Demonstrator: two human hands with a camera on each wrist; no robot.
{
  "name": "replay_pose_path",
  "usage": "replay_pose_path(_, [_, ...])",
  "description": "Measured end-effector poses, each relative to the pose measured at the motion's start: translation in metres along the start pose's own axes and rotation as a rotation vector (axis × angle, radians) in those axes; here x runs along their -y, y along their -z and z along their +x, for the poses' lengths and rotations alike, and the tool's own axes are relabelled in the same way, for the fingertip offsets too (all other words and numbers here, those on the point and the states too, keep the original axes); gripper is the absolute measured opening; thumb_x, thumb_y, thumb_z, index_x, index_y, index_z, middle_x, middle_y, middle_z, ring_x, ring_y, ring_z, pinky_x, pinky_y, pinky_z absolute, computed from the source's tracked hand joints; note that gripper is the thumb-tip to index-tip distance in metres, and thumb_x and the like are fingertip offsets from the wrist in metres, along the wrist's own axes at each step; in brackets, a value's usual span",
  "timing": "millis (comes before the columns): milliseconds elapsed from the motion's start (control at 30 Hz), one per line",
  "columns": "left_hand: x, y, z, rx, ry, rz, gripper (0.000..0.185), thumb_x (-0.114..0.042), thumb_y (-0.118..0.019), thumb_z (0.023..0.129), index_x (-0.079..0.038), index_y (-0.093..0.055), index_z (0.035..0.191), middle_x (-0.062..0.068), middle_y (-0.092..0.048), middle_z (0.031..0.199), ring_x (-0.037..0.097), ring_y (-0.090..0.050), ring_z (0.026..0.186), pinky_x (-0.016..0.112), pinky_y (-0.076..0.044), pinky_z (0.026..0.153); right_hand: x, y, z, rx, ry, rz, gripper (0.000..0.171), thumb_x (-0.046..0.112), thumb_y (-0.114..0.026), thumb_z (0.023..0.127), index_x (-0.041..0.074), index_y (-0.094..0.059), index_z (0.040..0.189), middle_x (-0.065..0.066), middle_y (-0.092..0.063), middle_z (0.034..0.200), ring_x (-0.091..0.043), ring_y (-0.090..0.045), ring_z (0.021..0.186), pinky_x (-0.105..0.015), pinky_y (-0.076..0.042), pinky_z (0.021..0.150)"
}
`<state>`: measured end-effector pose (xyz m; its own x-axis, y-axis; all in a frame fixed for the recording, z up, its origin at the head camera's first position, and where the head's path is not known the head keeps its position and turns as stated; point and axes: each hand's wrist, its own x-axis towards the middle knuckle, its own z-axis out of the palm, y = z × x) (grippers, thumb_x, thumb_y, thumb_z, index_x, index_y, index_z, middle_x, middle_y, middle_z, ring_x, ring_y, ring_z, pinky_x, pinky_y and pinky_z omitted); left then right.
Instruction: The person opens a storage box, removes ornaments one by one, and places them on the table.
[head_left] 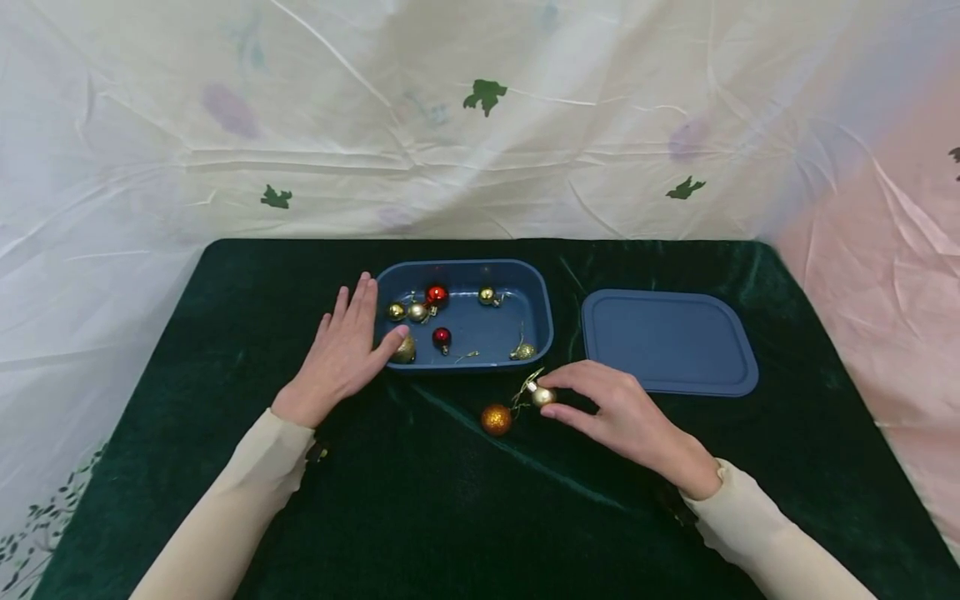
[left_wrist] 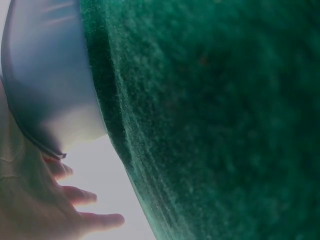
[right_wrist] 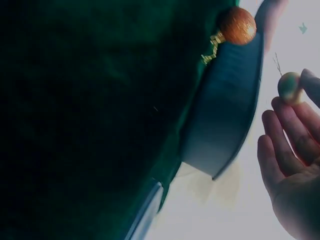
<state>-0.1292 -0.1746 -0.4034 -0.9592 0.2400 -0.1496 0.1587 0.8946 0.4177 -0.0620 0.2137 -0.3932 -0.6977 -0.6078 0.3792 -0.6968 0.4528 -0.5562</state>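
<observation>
My right hand [head_left: 626,417] pinches a pale gold bauble [head_left: 543,397] between thumb and fingertips, just in front of the blue box [head_left: 480,366]. In the right wrist view, this bauble [right_wrist: 288,88] has a thin thread sticking up from its top. A glittery orange bauble [head_left: 496,420] lies on the green cloth beside it, gold cord at its cap. My left hand [head_left: 337,358] rests at the box's left rim, fingers stretched straight and thumb over the front corner. Inside are red baubles [head_left: 437,295] and several gold ones [head_left: 417,312]; the thumb partly covers one gold glitter bauble [head_left: 406,350].
To the right of the box lies its flat blue lid [head_left: 671,342]. Dark green velvety cloth [head_left: 450,517] covers the table, with a crease running diagonally in front of the box. A pale curtain [head_left: 570,125] with green leaf shapes hangs behind the table.
</observation>
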Motion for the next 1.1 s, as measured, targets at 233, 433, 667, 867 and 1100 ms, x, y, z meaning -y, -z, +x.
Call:
replay_pose_path(233, [0.0, 0.001, 0.001, -0.005, -0.004, 0.001, 0.101, -0.076, -0.028, 0.1, -0.007, 0.004, 0.166, 0.012, 0.012, 0.173, 0.044, 0.005, 0.157, 0.072, -0.009, 0.12, 0.0, -0.011, -0.009, -0.003, -0.011, -0.025, 0.033, 0.024, -0.084, 0.089, 0.019, -0.074, 0.12, 0.007, -0.072, 0.117, -0.012, -0.068, 0.109, -0.039, -0.059, 0.09])
replay_pose_path(433, [0.0, 0.0, 0.001, -0.002, -0.003, -0.002, 0.099, -0.073, -0.031, 0.102, -0.007, 0.005, 0.166, 0.011, 0.013, 0.172, 0.044, 0.006, 0.157, 0.071, -0.009, 0.12, -0.003, -0.017, -0.014, 0.032, -0.019, -0.023, 0.031, 0.024, -0.082, 0.09, 0.017, -0.074, 0.119, 0.006, -0.073, 0.117, -0.013, -0.068, 0.109, -0.039, -0.059, 0.089])
replay_pose_path(667, [0.001, -0.001, 0.0, -0.006, -0.009, -0.002, 0.1, -0.075, -0.03, 0.101, -0.007, 0.004, 0.166, 0.01, 0.013, 0.172, 0.045, 0.004, 0.157, 0.072, -0.009, 0.12, -0.004, -0.02, -0.011, 0.102, -0.063, -0.015, 0.032, 0.026, -0.08, 0.091, 0.017, -0.073, 0.12, 0.005, -0.073, 0.118, -0.011, -0.068, 0.108, -0.036, -0.059, 0.089])
replay_pose_path(867, [0.001, -0.001, 0.0, -0.008, -0.009, -0.005, 0.099, -0.073, -0.031, 0.101, -0.007, 0.004, 0.166, 0.01, 0.013, 0.172, 0.045, 0.004, 0.157, 0.072, -0.009, 0.119, -0.007, -0.023, -0.008, 0.15, -0.087, 0.009, 0.031, 0.025, -0.08, 0.091, 0.017, -0.074, 0.12, 0.005, -0.073, 0.117, -0.01, -0.069, 0.106, -0.033, -0.06, 0.087])
replay_pose_path(1100, [0.001, -0.001, 0.0, -0.005, -0.007, -0.006, 0.101, -0.075, -0.03, 0.1, -0.007, 0.006, 0.166, 0.01, 0.014, 0.172, 0.044, 0.005, 0.157, 0.071, -0.009, 0.12, -0.008, -0.025, -0.005, 0.193, -0.093, 0.001, 0.032, 0.026, -0.08, 0.091, 0.017, -0.073, 0.12, 0.004, -0.073, 0.117, -0.008, -0.069, 0.105, -0.032, -0.059, 0.086])
